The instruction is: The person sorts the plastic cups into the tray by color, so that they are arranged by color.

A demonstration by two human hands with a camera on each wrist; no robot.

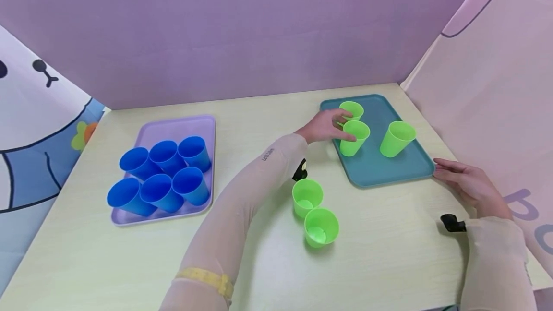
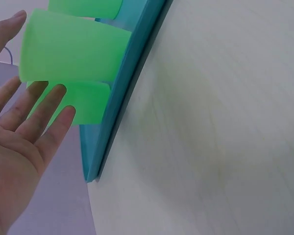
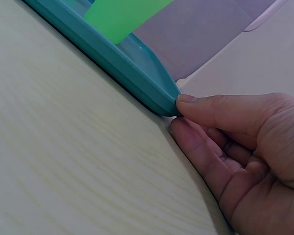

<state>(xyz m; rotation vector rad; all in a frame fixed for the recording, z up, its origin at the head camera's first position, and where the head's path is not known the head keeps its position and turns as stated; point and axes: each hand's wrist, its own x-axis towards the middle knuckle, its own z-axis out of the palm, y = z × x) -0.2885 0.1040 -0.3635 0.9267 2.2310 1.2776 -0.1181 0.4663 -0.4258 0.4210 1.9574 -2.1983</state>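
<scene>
Three green cups stand on the teal tray point(image 1: 376, 172). My left hand point(image 1: 325, 126) is at the near-left green cup point(image 1: 349, 147), its thumb and fingers spread on either side of it. In the left wrist view, the fingers of the left hand point(image 2: 24, 132) are extended beside this cup point(image 2: 73, 49). Another green cup point(image 1: 352, 108) stands behind it, and a third green cup point(image 1: 396, 140) stands to its right. My right hand point(image 1: 473, 184) pinches the tray's near-right corner; in the right wrist view the thumb of the right hand point(image 3: 235, 142) lies against the rim.
Two green cups point(image 1: 307, 196) point(image 1: 320, 229) stand on the table point(image 1: 371, 263) in front of the teal tray. Several blue cups point(image 1: 160, 193) stand in two rows on a purple tray point(image 1: 174, 128) at the left. Behind the table rises a purple backdrop point(image 1: 242, 37).
</scene>
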